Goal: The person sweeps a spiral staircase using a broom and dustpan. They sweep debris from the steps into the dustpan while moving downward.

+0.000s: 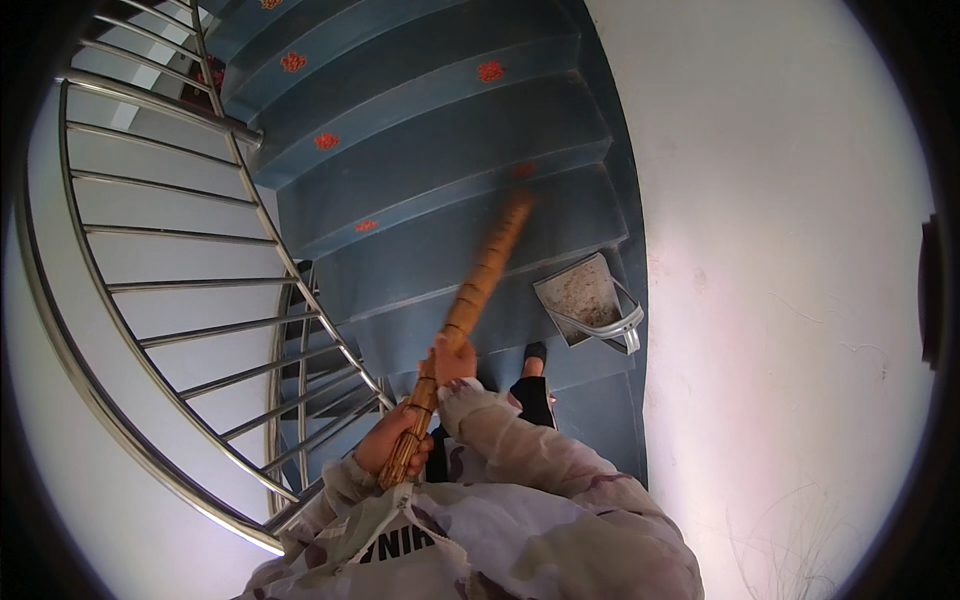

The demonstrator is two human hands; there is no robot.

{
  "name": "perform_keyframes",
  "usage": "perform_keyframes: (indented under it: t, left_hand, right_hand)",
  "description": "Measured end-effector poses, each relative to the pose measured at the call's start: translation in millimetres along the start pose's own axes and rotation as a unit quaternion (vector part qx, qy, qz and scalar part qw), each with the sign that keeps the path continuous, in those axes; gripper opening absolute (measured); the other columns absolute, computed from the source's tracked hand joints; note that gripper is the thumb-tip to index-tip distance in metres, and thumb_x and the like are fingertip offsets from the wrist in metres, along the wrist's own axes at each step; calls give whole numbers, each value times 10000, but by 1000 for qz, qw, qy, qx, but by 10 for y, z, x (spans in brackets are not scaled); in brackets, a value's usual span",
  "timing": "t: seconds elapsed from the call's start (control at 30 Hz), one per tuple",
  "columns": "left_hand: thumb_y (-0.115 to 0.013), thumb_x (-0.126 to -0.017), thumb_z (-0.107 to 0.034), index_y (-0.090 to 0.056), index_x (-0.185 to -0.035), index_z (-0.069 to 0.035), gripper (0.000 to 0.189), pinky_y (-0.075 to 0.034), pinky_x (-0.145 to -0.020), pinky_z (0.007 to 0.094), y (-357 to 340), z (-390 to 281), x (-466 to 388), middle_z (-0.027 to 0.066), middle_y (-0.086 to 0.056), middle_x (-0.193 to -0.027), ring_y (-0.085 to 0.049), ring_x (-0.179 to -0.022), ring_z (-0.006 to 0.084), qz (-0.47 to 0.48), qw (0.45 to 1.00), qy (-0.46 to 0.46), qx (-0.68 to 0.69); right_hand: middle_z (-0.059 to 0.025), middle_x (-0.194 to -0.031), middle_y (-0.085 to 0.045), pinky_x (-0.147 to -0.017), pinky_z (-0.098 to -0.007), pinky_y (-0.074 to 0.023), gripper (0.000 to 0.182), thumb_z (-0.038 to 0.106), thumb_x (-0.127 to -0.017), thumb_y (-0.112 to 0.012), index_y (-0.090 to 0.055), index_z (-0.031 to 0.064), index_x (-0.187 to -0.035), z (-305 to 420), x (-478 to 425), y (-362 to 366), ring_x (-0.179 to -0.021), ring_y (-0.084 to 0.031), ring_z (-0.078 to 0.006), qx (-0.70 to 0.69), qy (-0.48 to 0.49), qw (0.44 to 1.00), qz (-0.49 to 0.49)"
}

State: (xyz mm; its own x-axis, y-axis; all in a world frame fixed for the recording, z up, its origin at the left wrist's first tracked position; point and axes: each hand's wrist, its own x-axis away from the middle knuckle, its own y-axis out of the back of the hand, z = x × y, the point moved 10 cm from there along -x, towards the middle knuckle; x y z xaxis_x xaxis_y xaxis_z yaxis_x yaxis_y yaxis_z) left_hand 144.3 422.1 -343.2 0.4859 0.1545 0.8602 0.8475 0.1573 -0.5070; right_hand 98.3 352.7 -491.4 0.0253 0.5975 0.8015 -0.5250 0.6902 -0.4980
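My right hand [454,360] grips a long bundle of bound stalks [480,289], which looks like the handle of a stalk broom. Lower down, my left hand [381,444] is closed around the bundle near its butt end. Dark ties circle it at intervals. It slants up and to the right over the blue stairs [442,270]; its far end is blurred, so any bristles there cannot be made out. To the right of the bundle, a metal dustpan [553,289] rests on a step, with loose grey-brown dirt in its pan and its handle towards the wall.
A stainless-steel railing [247,169] curves along the left of the stairs. On the right stands a scuffed white wall [750,225]. My dark shoe [535,351] is on a step just below the dustpan. Red floral marks [326,141] decorate the risers.
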Motion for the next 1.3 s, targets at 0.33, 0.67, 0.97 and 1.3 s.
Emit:
perform_keyframes:
  t: [0.33,0.67,0.97,1.3]
  left_hand:
    - [-448,-819,-367,-395,-949,-152,256,-445,-412,284,687,-243,-692,77,-501,-670,-495,-476,174,-165,961,-104,195]
    - [-421,-843,-371,-351,-1007,-192,253,-408,-405,262,-284,282,-1008,74,-450,-678,-452,-481,143,6,986,144,-84]
    - [-403,-856,-363,-336,-1090,-192,297,-416,-384,256,-403,-444,-450,68,-476,-678,-463,-453,140,-28,991,-2,-129]
    - [-419,-842,-376,-358,-998,-173,264,-411,-412,265,-410,179,-850,76,-453,-699,-465,-496,152,-36,983,139,-113]
  right_hand:
    - [-124,-627,-562,-449,-335,-457,277,247,-757,-586,-512,-17,-720,-907,-609,-357,-492,-546,-217,200,-289,935,55]
    - [-79,-577,-471,-381,-354,-428,162,200,-796,-519,-449,58,-832,619,-305,1191,-412,-481,-219,3,26,987,-158]
    - [-75,-632,-483,-380,-365,-423,127,180,-805,-524,-443,84,-826,470,-495,166,-452,-493,-219,-13,32,996,-77]
    - [-76,-605,-472,-367,-346,-417,188,205,-804,-520,-428,46,-844,556,-282,989,-431,-486,-209,-52,16,989,-138]
